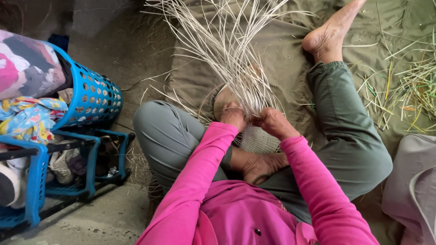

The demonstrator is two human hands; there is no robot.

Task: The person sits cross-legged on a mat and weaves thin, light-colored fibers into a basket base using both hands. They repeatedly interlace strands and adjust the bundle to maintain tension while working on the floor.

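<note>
I sit on an olive-green cloth (281,50) spread over the ground, my legs in grey-green trousers (349,136) folded around the work, one bare foot (329,31) stretched out toward the far edge of the cloth and the other foot (261,165) tucked under me, just below the weaving. My pink sleeves (200,181) run forward from the bottom of the view and meet over my lap.

To my left stands a blue plastic rack (34,181) with shoes on its lower shelf, and on top of it a blue perforated basket (97,97) stuffed with patterned fabrics. At the right edge lies a grey cloth bundle (413,181), and beyond my right knee a scatter of loose straw scraps (408,90) — pale, with some green and orange bits among them.

The long pale reed strands (222,41) fan upward and away from my hands, spreading wide toward the top of the view. They gather into the small woven disc (259,138), which rests in my lap right beneath my hands, touching them.

My left hand (233,115) is closed around the strands where they bunch at the disc's rim, knuckles up. My right hand (274,122) is clenched beside it — the two nearly touching — gripping the same bundle of strands at their base.
</note>
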